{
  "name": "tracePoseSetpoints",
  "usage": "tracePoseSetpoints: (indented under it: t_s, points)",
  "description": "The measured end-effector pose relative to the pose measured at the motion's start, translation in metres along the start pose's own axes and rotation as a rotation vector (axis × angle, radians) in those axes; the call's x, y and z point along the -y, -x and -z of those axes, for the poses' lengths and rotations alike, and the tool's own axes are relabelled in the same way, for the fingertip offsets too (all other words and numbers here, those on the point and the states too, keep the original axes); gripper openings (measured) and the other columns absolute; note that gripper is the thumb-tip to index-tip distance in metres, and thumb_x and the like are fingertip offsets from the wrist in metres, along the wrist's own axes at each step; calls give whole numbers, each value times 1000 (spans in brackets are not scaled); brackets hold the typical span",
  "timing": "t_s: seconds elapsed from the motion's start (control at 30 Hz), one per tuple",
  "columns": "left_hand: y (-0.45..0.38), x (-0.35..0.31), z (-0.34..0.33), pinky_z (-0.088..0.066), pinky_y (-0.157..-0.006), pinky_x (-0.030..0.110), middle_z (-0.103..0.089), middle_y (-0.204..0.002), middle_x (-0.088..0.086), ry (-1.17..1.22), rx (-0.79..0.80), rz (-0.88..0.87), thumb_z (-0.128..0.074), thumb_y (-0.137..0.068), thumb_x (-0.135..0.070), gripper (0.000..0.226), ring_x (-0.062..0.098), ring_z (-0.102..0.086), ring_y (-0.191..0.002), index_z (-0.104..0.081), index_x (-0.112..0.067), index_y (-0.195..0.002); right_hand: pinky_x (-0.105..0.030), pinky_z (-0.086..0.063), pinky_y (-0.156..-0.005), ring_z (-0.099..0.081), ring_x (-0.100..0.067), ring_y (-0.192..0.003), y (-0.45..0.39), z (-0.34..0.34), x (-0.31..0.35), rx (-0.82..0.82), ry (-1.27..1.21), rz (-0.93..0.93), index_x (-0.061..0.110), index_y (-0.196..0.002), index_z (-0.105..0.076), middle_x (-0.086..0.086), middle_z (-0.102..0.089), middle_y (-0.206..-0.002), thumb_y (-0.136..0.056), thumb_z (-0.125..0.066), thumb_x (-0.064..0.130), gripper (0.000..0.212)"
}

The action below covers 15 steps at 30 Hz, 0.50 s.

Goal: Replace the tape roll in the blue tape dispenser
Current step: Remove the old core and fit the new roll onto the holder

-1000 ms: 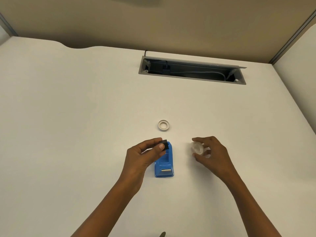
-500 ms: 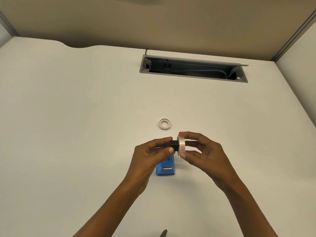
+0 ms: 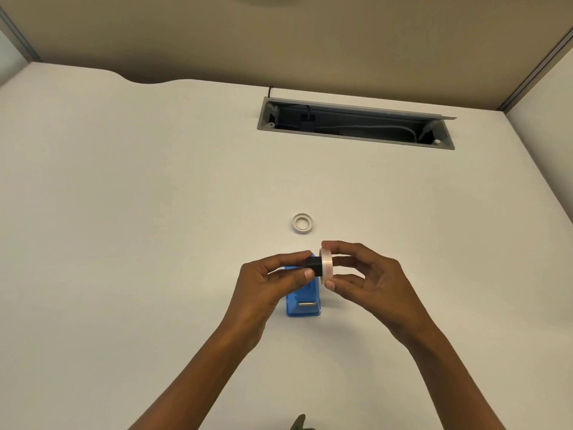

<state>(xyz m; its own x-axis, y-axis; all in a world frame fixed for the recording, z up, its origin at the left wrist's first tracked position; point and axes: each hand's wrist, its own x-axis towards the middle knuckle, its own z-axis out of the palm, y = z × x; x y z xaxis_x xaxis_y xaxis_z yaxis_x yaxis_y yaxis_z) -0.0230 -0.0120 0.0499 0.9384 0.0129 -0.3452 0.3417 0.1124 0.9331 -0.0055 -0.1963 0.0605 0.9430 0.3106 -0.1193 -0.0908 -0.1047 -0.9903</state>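
Note:
The blue tape dispenser (image 3: 303, 302) lies on the white desk, its far half hidden behind my hands. My left hand (image 3: 269, 283) pinches a small black spool core (image 3: 314, 265) between thumb and fingers. My right hand (image 3: 369, 282) holds a clear tape roll (image 3: 326, 266) upright by its rim. The roll's face touches the right end of the black core, and both hover just above the dispenser. A white empty tape ring (image 3: 302, 223) lies flat on the desk beyond my hands.
A grey cable hatch (image 3: 356, 124) stands open in the white desk (image 3: 124, 212) at the back, with cables inside. Beige partition walls close the desk at the back and right. A small dark object (image 3: 299, 423) peeks in at the bottom edge.
My right hand carried the clear roll leftward to the black core in my left hand. Both hands rose slightly above the dispenser, and core and roll now meet.

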Motion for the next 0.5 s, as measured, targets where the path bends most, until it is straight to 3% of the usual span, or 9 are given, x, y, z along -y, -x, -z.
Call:
tracePoseSetpoints:
  t_s: [0.3, 0.5]
  points:
    - [3, 0, -1, -56, -82, 24, -76, -97, -4, 77, 21, 24, -76, -57, -32, 38, 15, -69, -96, -74, -26, -95, -23, -55, -80, -64, -16, -107, 1, 0, -3, -13, -25, 14, 23, -112, -65, 6, -68, -114, -73, -76, 2, 45]
    - [3, 1, -2, -53, -89, 32, -77, -96, -1, 38, 16, 41, -77, -66, -20, 31, 16, -70, -92, -74, -23, -97, -24, -56, -80, -65, -17, -105, 4, 0, -4, -6, -34, 6, 22, -111, -66, 5, -69, -113, -72, -76, 3, 45]
